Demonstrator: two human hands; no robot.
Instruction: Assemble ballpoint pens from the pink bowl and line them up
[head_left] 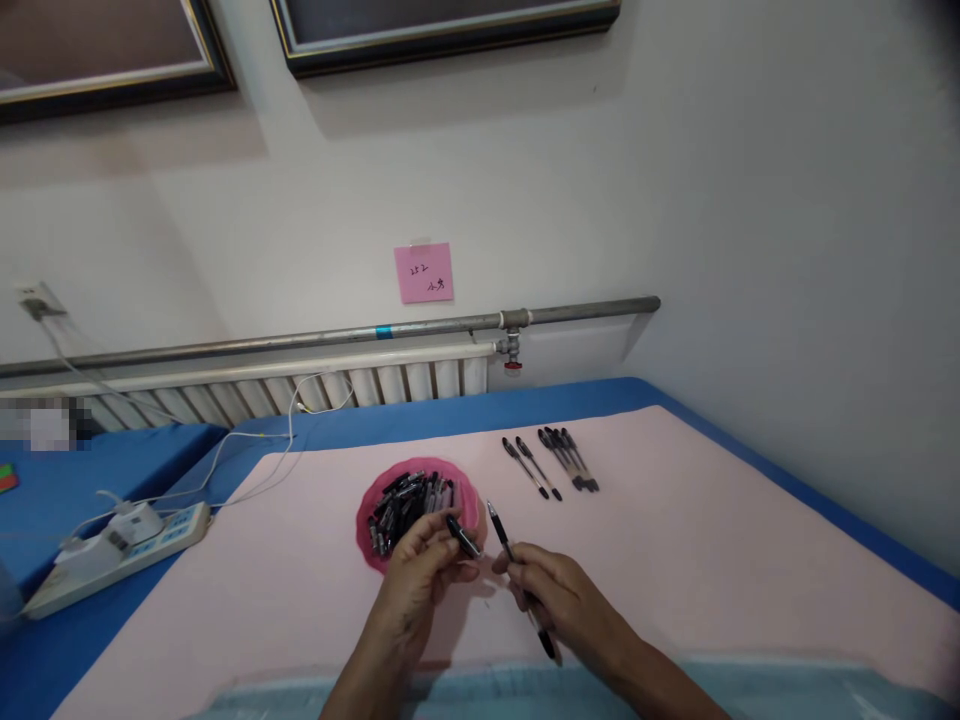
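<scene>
Left hand (426, 562): grip pinched on black cap (464, 537), beside pink basket (363, 538). Right hand (551, 592): grip clamped mid-barrel on uncapped pen (501, 532), above bench (285, 570), apparently to keep its writing tip (491, 509) clear.

Dim, soft light appears to fall from above, leaving diffuse shadows on the plain grey-white wall (525, 180) below the dark, gold-lined picture frames (450, 46) and beside the bare left hand (424, 560) on the pink-covered counter (300, 560). The top right corner is dark, edges look stretched, and pixelation masks a patch at far left.
</scene>
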